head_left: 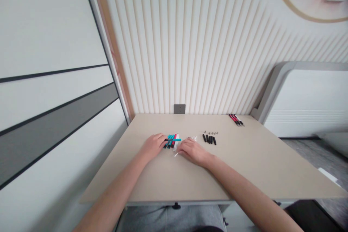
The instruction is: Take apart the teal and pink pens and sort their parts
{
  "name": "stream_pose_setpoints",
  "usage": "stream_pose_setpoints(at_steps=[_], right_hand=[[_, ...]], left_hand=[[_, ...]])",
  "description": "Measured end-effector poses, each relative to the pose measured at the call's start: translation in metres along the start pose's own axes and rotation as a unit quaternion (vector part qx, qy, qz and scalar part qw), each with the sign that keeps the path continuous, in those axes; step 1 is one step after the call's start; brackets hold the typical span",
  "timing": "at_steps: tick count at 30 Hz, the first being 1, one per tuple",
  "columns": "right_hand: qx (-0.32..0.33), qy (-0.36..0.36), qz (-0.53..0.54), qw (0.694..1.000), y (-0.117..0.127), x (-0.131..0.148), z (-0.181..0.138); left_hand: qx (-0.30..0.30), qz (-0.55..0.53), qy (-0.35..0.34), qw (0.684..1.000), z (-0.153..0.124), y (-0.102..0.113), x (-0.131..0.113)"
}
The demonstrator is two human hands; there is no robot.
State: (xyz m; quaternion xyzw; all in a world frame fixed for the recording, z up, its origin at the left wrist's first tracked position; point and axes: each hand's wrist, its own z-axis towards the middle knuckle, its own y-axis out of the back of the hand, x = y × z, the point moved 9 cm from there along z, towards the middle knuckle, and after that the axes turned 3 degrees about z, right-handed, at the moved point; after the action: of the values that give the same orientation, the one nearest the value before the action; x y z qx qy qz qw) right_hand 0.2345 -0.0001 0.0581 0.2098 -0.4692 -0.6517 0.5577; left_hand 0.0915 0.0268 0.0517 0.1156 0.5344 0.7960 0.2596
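My left hand (154, 146) pinches a blue pen barrel with a black end (176, 140), which points right above a row of pen parts. In that row lie blue-and-black barrels (169, 143), a red one (174, 141) and thin white sticks (176, 145). Just to the right, my right hand (191, 149) is closed, its fingers curled down near the table. A short thin white stick (176, 154) pokes out from its fingertips. Small white pieces (194, 138) lie behind that hand, partly hidden by it.
Several black pen parts (209, 139) lie right of my hands, with small metal tips (211, 133) behind them. Red, white and black pens (236, 120) rest at the table's back right. The beige table (174, 181) meets a ribbed wall holding a socket (179, 108).
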Motion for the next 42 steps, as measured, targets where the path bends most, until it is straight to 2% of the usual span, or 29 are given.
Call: stream_pose_setpoints(at_steps=[5,10,20,26,35,42], right_hand=[[-0.072,-0.102,-0.009,0.992,0.018,-0.038,-0.013],[-0.082,-0.147,0.007,0.986,0.027,-0.065,-0.026],[-0.058,-0.127,0.002,0.99,0.02,-0.052,-0.017],[-0.068,-0.128,-0.007,0.989,0.019,-0.053,-0.018],[-0.062,-0.113,0.001,0.992,0.018,-0.036,-0.012],[-0.076,-0.187,-0.016,0.979,0.03,-0.063,-0.025]], left_hand=[[-0.001,0.001,0.005,1.0,0.0,0.003,0.0],[-0.006,0.009,0.011,1.0,-0.001,0.003,0.003],[0.004,0.024,-0.014,1.0,0.0,0.0,-0.002],[0.004,0.024,-0.018,1.0,-0.001,0.0,-0.002],[0.008,0.018,-0.037,0.999,-0.001,-0.005,-0.005],[-0.013,-0.005,0.019,1.0,-0.001,0.005,0.004]])
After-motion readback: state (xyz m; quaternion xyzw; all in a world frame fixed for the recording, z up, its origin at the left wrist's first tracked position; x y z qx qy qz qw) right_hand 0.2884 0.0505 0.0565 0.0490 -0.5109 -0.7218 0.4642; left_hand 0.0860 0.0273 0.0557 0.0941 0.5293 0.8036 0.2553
